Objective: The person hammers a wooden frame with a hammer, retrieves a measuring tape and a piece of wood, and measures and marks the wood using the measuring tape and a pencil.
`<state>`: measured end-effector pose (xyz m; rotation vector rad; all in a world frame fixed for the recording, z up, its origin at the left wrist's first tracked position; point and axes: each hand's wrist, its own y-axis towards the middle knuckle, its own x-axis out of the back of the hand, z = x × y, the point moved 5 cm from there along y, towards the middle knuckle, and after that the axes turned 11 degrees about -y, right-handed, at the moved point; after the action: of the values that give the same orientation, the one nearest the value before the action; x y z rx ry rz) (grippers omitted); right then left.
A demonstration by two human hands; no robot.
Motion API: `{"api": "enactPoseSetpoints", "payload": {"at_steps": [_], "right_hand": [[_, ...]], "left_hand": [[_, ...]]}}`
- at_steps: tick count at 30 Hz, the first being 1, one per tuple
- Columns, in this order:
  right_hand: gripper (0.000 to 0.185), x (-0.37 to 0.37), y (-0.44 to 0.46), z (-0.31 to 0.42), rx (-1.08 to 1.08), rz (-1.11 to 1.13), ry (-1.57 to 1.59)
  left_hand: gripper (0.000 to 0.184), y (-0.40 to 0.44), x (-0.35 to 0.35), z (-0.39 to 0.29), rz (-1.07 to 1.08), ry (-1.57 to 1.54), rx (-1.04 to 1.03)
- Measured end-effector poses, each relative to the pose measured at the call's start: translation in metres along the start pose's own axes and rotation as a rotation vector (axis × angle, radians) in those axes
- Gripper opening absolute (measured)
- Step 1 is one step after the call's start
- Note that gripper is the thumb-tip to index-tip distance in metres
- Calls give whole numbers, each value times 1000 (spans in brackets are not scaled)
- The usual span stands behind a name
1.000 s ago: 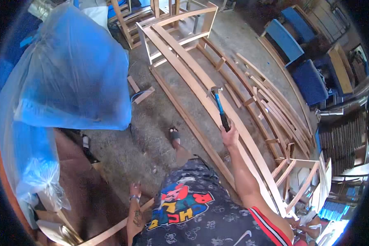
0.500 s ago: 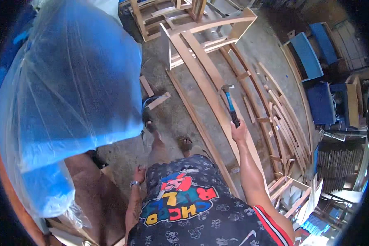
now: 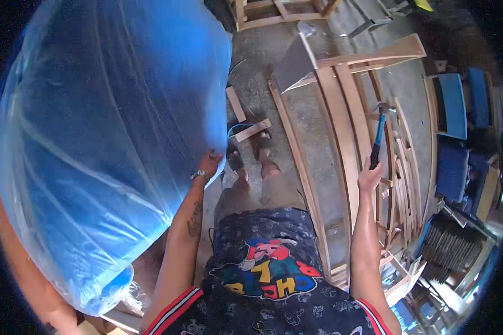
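My right hand grips the black handle of a claw hammer, whose blue shaft and metal head point away from me. Beneath and beyond the hammer runs a long wooden frame with pale boards. My left hand, with a watch on the wrist, is at the right edge of a large blue bundle wrapped in clear plastic. Its fingers look loosely curled, and whether they touch the plastic or hold anything is unclear.
Two short wood pieces and a thin blue hose lie on the concrete floor by my feet. A long timber lies right of my legs. Curved wood strips and blue panels are at the right.
The view has shifted forward and left, with the bundle now larger. My left hand has risen from beside my body to the bundle's edge. The hammer stays in my right hand, now farther right.
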<state>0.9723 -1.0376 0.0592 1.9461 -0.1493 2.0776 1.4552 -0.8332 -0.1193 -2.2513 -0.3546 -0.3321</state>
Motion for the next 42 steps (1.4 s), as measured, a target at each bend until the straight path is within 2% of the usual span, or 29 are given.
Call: {"api": "enactPoseSetpoints", "payload": {"at_steps": [1,4,7,10,11,12,13,14,15,16,19,20,23,25,27,29,31,33,34,37,39,42], "right_hand": [[42,-12,10,11,16,23,-15],[44,-38,31,42,333,-303,34],[44,-56,34,45,326,-182,-150],[42,-59,43,59,231,-94,-174],[41,-54,46,62,386,-81,-317],[40,-65,54,72,473,-67,-372],[39,-90,56,83,522,-47,-383],[38,-129,52,94,507,36,-314],[37,-186,42,109,477,143,-233],[36,-262,21,132,435,270,-151],[35,-578,-116,207,270,682,-22],[35,-651,-145,224,216,766,2],[34,-736,-150,272,149,805,76],[31,-734,-141,286,196,647,84],[31,-680,-111,260,235,600,83],[30,-595,-62,221,242,547,69],[30,-481,-5,193,242,479,29],[30,-366,41,178,209,385,-4],[29,-307,58,171,187,328,-12],[29,-154,95,170,117,173,-13],[30,-79,105,160,68,100,22],[36,-39,105,141,62,88,122]], "left_hand": [[58,21,-3,0,-21,-17,29],[59,74,-33,3,-36,-66,105],[59,131,-59,9,9,-74,184],[60,211,-96,29,42,50,98],[60,239,-118,60,40,42,128],[62,278,-142,95,27,-30,133],[64,307,-150,102,-6,-7,142],[66,337,-158,107,-39,16,152],[69,361,-156,85,-78,133,171],[72,407,-156,87,-111,117,209],[81,500,-183,126,-314,179,236],[81,518,-193,134,-312,175,246],[85,601,-187,137,-354,99,405],[86,632,-190,149,-376,121,363],[87,627,-194,158,-430,194,281],[87,636,-220,216,-385,160,292],[87,622,-196,199,-337,114,298],[63,553,-161,114,-131,136,167],[50,532,-162,114,-87,238,279],[49,441,-121,67,-70,135,192],[48,374,-85,20,-79,27,120],[49,288,-27,-65,-101,-153,11]]}}
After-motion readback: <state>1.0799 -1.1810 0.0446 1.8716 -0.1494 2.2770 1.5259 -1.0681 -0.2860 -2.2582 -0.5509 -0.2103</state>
